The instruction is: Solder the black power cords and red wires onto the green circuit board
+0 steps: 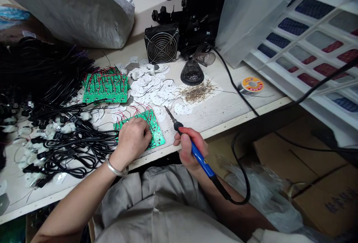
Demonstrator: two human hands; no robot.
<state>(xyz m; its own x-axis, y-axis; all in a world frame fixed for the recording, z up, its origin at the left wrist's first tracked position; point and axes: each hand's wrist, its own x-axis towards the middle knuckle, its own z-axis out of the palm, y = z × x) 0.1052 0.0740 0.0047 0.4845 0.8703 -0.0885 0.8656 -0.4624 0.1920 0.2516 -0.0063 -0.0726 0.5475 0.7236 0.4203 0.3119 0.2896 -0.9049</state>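
My right hand (191, 148) is wrapped round a soldering iron (201, 159) with a blue handle, its tip pointing up and left above the table. My left hand (135, 135) rests over a green circuit board panel (156, 133) at the table's front edge, its fingers curled in. What those fingers pinch, if anything, is hidden beneath the hand. Thin red and black wires rise from this panel. Behind it lies a stack of similar green boards (106, 90) with many wires. White perforated discs (152, 86) are heaped close by.
A black fan (161, 44) and a soldering iron stand (192, 73) are at the back. Brown solder debris (198, 92) lies before the stand. A solder spool (251, 85) sits right. Bundled black cables (75, 146) cover the left. The iron's cord (247, 183) loops at right beside a plastic crate (299, 38).
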